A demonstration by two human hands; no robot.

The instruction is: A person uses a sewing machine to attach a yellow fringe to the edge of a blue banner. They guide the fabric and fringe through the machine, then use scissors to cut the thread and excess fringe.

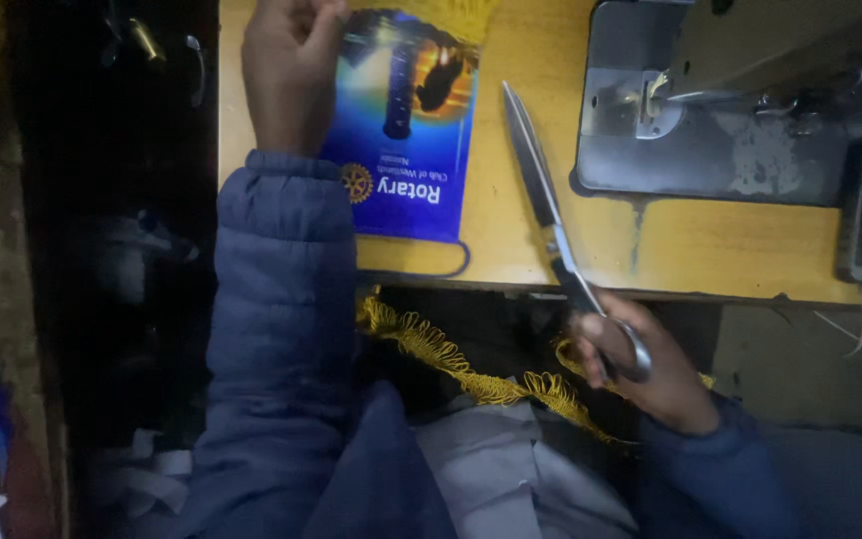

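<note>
Two hands: left hand [289, 62] on banner [406, 130] (blue), right hand [650, 364] gripping scissors [551, 215].

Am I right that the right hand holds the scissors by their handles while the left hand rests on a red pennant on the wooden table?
Not quite. The head view shows the pennant under the left hand is blue, not red. The rest holds: the right hand holds the scissors by their handles, and the pennant lies on the wooden table.
</note>
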